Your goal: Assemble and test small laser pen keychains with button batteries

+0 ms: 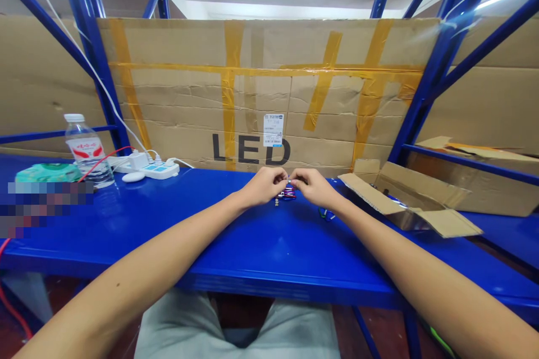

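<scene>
My left hand [268,184] and my right hand [310,185] meet over the far middle of the blue table [269,241]. Their fingertips pinch a tiny shiny metal piece [289,182] between them; its kind is too small to make out. Just below the fingers lies a small cluster of red, purple and silver metallic pieces [288,194]. Beside it, toward the left, is a short row of small beige bits [277,202]. Under my right wrist sit some green and blue small pieces [325,213], partly hidden by the forearm.
An open cardboard box [404,196] with dark items inside stands at the right. On the left are a water bottle [87,151], a teal packet [48,173] and a white power strip [158,169] with cables. A large taped carton [189,101] walls off the back, between blue posts.
</scene>
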`<state>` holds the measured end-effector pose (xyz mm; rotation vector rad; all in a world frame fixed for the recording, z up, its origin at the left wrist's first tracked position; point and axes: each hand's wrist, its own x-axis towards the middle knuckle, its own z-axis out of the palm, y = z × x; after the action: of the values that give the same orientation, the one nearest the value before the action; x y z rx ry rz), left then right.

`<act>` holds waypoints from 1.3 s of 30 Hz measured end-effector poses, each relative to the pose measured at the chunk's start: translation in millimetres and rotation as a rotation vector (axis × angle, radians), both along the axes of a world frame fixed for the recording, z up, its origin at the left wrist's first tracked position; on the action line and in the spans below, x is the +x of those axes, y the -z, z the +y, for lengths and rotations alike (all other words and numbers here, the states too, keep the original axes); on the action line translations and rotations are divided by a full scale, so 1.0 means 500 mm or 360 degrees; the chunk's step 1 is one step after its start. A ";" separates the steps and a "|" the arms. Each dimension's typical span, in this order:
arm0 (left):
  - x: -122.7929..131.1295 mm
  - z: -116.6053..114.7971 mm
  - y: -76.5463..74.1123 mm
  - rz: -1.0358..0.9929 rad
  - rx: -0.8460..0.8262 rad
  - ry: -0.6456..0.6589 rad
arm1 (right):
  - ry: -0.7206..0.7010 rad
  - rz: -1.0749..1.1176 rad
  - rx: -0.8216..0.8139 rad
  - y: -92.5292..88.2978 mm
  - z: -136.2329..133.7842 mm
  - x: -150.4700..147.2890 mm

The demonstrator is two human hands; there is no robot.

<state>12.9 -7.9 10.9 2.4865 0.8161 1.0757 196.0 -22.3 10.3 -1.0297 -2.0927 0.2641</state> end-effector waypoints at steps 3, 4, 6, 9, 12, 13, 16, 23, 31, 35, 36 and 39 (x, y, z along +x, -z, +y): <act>0.001 -0.003 0.002 0.0066 0.0090 0.0027 | -0.0127 0.0086 -0.0297 -0.009 0.000 0.007; 0.001 -0.004 0.002 0.0086 0.0114 0.0037 | -0.0177 0.0117 -0.0400 -0.011 0.001 0.009; 0.002 -0.007 0.001 0.0101 0.0145 0.0042 | -0.0241 0.0202 -0.0570 -0.012 0.002 0.013; 0.003 -0.009 0.000 0.0099 0.0137 0.0034 | -0.0255 0.0326 -0.0702 -0.009 0.004 0.015; 0.002 -0.005 0.001 0.0117 0.0128 0.0023 | -0.0264 0.0404 -0.0784 -0.008 0.004 0.014; 0.003 -0.003 0.002 0.0124 0.0136 0.0018 | -0.0268 0.0429 -0.0814 -0.008 0.004 0.014; 0.005 0.005 0.008 0.0109 0.0234 -0.0048 | -0.0277 0.0510 -0.0873 -0.007 0.006 0.010; 0.013 0.004 0.022 0.0260 0.0568 -0.0110 | -0.0295 0.1036 -0.0995 0.011 0.014 -0.025; 0.009 0.001 0.018 0.0451 0.0623 -0.0079 | -0.0270 0.0986 -0.0973 0.017 0.015 -0.029; 0.001 0.002 0.008 0.0491 0.0621 -0.0055 | -0.0264 0.0838 -0.0956 0.012 0.010 -0.024; 0.000 0.003 0.007 0.0486 0.0617 -0.0083 | -0.0262 0.0803 -0.0963 0.009 0.008 -0.023; -0.001 0.007 0.007 0.0466 0.0611 -0.0181 | -0.0184 0.0554 -0.0924 -0.011 0.005 -0.009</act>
<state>12.6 -4.5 7.2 3.0057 0.9134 0.9952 191.3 -20.0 15.8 -1.0880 -1.7884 1.0771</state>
